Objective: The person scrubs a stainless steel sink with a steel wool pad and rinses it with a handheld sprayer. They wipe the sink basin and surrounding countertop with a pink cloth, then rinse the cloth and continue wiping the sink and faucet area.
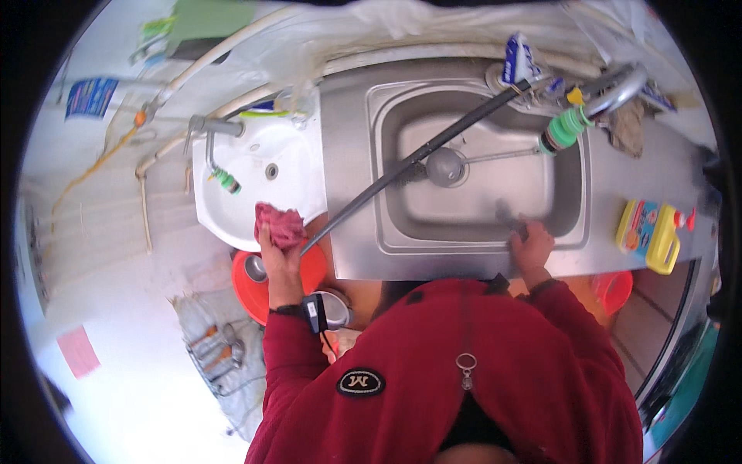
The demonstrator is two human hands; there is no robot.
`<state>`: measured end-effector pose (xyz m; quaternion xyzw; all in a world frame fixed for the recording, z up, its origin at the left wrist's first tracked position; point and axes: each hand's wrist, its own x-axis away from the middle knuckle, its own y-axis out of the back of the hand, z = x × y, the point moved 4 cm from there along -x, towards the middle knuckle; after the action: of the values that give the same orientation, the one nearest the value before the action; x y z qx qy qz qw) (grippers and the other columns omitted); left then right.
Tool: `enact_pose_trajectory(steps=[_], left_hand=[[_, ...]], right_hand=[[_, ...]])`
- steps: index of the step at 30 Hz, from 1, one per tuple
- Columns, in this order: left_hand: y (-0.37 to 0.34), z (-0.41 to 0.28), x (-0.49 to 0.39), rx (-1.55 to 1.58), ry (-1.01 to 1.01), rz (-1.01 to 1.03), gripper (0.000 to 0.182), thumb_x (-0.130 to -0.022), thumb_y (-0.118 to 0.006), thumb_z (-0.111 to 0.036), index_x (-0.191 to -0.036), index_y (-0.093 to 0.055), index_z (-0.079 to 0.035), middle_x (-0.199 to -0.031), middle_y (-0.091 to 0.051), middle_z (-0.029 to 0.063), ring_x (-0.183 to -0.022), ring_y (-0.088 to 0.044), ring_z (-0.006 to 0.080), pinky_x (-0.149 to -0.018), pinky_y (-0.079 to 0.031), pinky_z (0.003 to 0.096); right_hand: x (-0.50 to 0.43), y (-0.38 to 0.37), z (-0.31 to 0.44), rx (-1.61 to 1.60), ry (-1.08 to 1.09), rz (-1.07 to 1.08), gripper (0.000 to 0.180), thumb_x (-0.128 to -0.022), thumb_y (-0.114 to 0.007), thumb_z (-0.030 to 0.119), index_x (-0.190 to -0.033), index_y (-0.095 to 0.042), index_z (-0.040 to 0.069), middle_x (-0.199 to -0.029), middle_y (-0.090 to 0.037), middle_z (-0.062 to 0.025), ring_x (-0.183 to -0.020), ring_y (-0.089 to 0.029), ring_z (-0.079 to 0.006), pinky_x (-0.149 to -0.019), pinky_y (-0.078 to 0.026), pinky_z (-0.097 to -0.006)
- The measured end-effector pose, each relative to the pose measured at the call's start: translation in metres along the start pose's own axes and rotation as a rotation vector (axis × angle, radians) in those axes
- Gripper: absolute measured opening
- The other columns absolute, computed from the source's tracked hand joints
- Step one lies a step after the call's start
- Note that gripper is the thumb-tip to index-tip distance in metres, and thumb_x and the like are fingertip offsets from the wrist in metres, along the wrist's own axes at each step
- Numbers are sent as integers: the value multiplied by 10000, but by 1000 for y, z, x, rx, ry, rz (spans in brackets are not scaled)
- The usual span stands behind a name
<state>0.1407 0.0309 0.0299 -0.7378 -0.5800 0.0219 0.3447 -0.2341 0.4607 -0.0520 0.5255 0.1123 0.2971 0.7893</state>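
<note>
My left hand (280, 264) grips a bunched dark pink cloth (279, 225) over the front edge of the white ceramic washbasin (215, 216). My right hand (532, 246) is at the front rim of the stainless steel sink (464, 250). Something small and dark shows by its fingers; whether they hold it is unclear. A long dark pole (406, 164) slants across the sink from near my left hand to the back right. In the sink, a round-headed metal ladle (446, 166) lies over the drain, its thin handle pointing right.
A faucet with a green nozzle (565, 130) overhangs the sink's right side. On the right counter stands a yellow detergent bottle (649, 235). A smaller faucet (215, 129) reaches over the washbasin. Below are red basins (246, 290) and a rack with utensils (217, 354).
</note>
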Motion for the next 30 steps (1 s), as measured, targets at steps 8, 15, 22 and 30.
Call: enact_pose_trajectory(steps=[8,15,22,30], left_hand=[[183,85,88,84,62,-627,181,-975,-519,-169,-1118,-574,-75,-1028,-645,100,-908,-661,295,-796,-572,470],[125,123,72,-86,-188,-1072,145,-931,-602,-76,-1075,-587,-74,-887,-643,53,-813,-659,244,-735,-565,394],[48,112,54,-903,22,-1098,429,-935,-617,-220,-1307,-513,-34,-1209,-627,186,-1092,-637,354,-919,-512,450],[18,95,28,-1216,37,-905,498,-948,-611,-348,-1332,-489,-55,-1260,-588,216,-1130,-596,426,-925,-495,502]], right_hand=[[-65,49,109,-562,365,244,530,-811,-727,110,-1328,-619,133,-1039,-622,-125,-946,-631,-271,-856,-515,-372],[-127,71,292,-399,910,184,481,-854,-671,131,-1329,-621,187,-1019,-615,-132,-880,-626,-368,-780,-526,-425],[-192,-34,383,209,917,256,455,-870,-621,148,-1316,-630,233,-1114,-607,-166,-918,-657,-379,-780,-540,-472],[-165,-134,408,334,1362,372,361,-911,-576,210,-1260,-605,121,-1043,-601,-98,-828,-647,-329,-735,-491,-490]])
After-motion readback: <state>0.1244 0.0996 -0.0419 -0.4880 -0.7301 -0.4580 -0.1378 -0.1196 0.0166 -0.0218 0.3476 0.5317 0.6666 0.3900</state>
